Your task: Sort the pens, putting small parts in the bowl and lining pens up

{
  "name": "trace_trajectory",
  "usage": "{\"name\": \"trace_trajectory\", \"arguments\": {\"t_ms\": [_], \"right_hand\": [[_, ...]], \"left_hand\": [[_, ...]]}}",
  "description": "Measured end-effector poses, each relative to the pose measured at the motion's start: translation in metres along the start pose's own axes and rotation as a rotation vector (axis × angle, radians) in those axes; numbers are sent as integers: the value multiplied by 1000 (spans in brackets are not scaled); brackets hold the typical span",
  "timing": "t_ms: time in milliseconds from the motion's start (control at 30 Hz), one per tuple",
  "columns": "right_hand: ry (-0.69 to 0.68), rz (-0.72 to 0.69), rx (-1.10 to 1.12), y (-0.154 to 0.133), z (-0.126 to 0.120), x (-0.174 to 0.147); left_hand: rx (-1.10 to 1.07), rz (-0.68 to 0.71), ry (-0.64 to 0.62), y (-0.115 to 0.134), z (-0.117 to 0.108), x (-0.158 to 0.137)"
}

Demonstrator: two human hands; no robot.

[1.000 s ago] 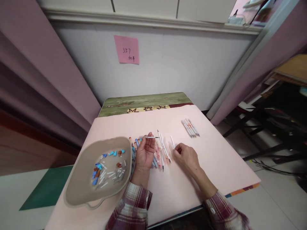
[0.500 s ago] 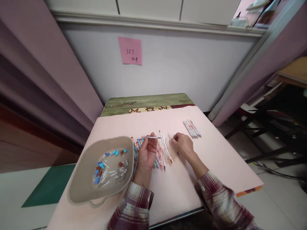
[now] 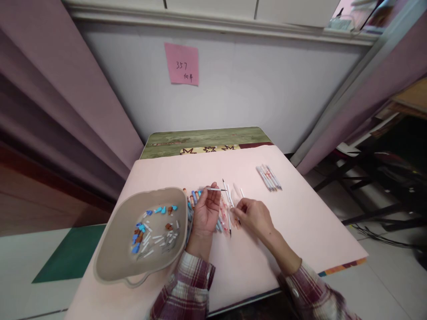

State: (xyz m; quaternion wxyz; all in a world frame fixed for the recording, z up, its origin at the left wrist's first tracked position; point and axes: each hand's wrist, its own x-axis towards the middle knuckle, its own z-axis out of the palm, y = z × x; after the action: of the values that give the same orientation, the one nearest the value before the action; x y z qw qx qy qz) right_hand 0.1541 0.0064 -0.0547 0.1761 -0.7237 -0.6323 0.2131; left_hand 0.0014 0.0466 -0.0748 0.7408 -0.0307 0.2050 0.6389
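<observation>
My left hand (image 3: 205,211) rests palm up on the pink table cover (image 3: 300,222) and pinches a thin white pen refill (image 3: 216,190) that points right. My right hand (image 3: 252,215) lies just right of it with fingers curled over a loose pile of pen barrels and refills (image 3: 226,209); its fingertips touch the pile, and whether they pinch a piece is hidden. A beige bowl (image 3: 110,262) to the left holds several blue, brown and white small pen parts (image 3: 153,231).
A neat bunch of assembled pens (image 3: 268,177) lies at the far right of the cover. A green patterned tabletop (image 3: 203,140) shows behind the cover. A pink note (image 3: 182,63) hangs on the wall. Chair legs and cables stand at the right.
My right hand reached up toward the pile's far side, then drew back down to its lower right edge. My left hand kept the refill nearly still.
</observation>
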Motion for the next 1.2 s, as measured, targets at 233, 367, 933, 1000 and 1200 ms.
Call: {"name": "trace_trajectory", "arguments": {"t_ms": [233,367,933,1000,1200], "right_hand": [[-44,35,-146,-8,16,-14],[-45,7,-148,-10,14,-15],[288,-127,300,-4,-33,-29],[337,-127,318,-2,-34,-29],[390,-158,315,-1,-38,-31]], "left_hand": [[9,11,-11,-1,-3,-1],[-23,50,-19,0,0,-3],[228,129,-30,-9,3,-9],[240,138,-35,-8,2,-9],[269,148,-52,-8,-1,-6]]}}
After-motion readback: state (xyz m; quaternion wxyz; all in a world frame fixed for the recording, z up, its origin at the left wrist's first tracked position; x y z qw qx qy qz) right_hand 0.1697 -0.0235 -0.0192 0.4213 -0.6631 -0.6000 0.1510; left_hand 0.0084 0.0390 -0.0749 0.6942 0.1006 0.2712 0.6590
